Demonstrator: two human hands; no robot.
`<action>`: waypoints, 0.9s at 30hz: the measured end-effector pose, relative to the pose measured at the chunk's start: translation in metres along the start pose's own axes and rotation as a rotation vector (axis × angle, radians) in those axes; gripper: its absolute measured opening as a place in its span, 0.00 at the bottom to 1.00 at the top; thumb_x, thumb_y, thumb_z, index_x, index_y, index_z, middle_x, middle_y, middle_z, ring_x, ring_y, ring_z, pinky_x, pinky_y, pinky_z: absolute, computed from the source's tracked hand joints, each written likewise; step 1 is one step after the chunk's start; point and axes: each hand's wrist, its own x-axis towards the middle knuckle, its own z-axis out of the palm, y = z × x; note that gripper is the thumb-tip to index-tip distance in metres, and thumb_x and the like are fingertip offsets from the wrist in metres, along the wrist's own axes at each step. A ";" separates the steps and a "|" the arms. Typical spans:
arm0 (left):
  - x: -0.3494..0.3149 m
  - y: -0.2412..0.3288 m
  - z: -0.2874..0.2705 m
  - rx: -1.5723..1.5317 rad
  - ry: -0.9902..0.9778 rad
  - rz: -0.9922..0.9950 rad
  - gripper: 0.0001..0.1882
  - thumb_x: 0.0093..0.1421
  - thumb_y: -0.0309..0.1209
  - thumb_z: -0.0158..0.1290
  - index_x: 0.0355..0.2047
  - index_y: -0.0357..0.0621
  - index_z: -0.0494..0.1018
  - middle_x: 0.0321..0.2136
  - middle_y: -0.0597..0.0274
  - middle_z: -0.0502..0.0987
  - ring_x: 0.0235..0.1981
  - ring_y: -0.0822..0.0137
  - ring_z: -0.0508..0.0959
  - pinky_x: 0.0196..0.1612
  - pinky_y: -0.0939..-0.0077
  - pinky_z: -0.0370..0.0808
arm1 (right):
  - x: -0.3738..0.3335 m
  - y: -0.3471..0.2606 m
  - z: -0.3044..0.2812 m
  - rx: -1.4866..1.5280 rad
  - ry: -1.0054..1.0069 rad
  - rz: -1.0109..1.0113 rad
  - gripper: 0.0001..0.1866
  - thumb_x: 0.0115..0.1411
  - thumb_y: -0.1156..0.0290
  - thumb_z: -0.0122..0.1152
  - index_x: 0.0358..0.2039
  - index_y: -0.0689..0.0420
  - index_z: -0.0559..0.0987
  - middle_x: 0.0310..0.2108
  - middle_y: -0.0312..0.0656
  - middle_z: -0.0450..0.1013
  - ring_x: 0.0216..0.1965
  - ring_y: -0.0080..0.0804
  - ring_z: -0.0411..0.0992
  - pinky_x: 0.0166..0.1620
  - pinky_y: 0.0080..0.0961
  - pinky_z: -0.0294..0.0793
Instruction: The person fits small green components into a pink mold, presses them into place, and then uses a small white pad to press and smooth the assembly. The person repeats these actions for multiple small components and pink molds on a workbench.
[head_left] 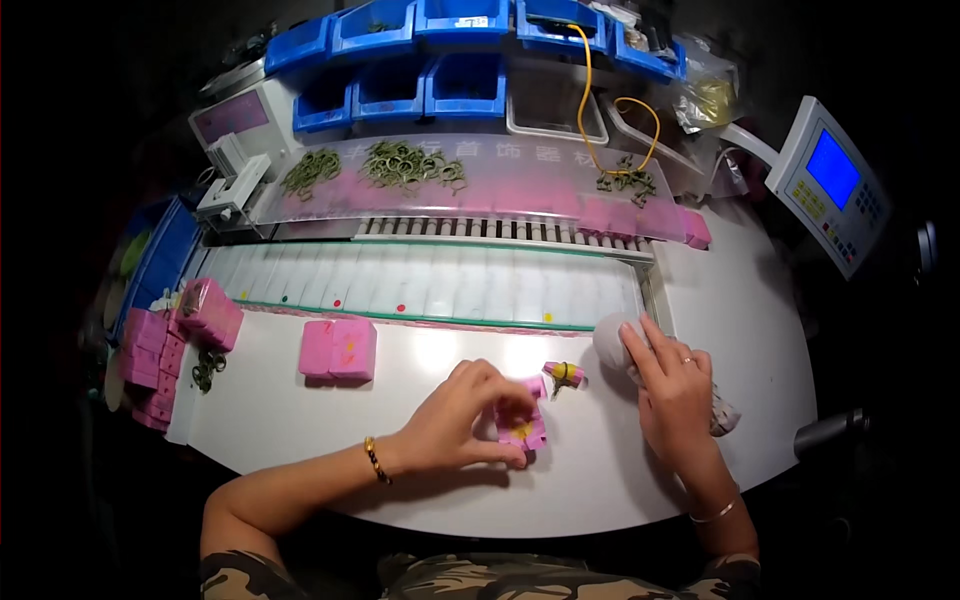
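My left hand curves around an opened pink mould block with yellow marks, its thumb at the near edge and its fingers at the far side. The fingers hide part of the block. Just right of it lies a smaller pink piece with a yellow mark and a dark band around it. My right hand is closed over a rounded white bundle. A speckled, pale end shows beside the right wrist; I cannot tell whether it belongs to the bundle.
Two pink blocks stand left; more pink blocks are stacked at the table's left edge. A white row with a green rim crosses behind. Beyond it are a translucent shelf with green rings, blue bins and a screen panel.
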 end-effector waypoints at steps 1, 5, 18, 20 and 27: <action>-0.007 0.003 0.007 0.020 0.045 0.080 0.21 0.45 0.40 0.74 0.39 0.56 0.79 0.38 0.64 0.74 0.43 0.57 0.71 0.49 0.63 0.70 | -0.004 0.006 0.016 0.000 -0.020 0.005 0.26 0.52 0.78 0.64 0.55 0.53 0.79 0.58 0.44 0.74 0.50 0.40 0.74 0.51 0.37 0.64; -0.021 0.018 0.029 0.098 0.074 0.152 0.11 0.43 0.31 0.71 0.27 0.58 0.82 0.37 0.65 0.74 0.43 0.58 0.72 0.47 0.62 0.71 | 0.013 -0.020 0.025 0.246 -0.006 -0.091 0.22 0.51 0.76 0.68 0.49 0.54 0.80 0.49 0.40 0.77 0.47 0.39 0.74 0.51 0.39 0.64; 0.030 0.011 0.006 -0.273 0.304 -0.114 0.23 0.63 0.26 0.61 0.57 0.39 0.69 0.45 0.63 0.75 0.43 0.73 0.74 0.42 0.81 0.73 | 0.035 -0.024 0.032 1.622 -0.445 0.445 0.15 0.69 0.68 0.59 0.51 0.64 0.79 0.38 0.37 0.79 0.36 0.19 0.73 0.42 0.19 0.74; 0.037 0.014 0.003 -0.679 0.205 -0.193 0.16 0.67 0.28 0.58 0.53 0.40 0.71 0.39 0.65 0.76 0.34 0.76 0.74 0.38 0.81 0.73 | 0.038 -0.029 0.028 1.835 -0.534 0.501 0.14 0.70 0.67 0.58 0.50 0.62 0.78 0.37 0.38 0.78 0.35 0.19 0.73 0.40 0.18 0.73; 0.042 0.001 0.011 -1.288 0.363 -0.333 0.17 0.73 0.43 0.48 0.47 0.40 0.71 0.33 0.64 0.73 0.33 0.72 0.74 0.36 0.76 0.74 | 0.043 -0.036 0.025 2.191 -0.522 0.876 0.09 0.70 0.66 0.57 0.45 0.57 0.75 0.31 0.33 0.74 0.29 0.17 0.69 0.34 0.15 0.70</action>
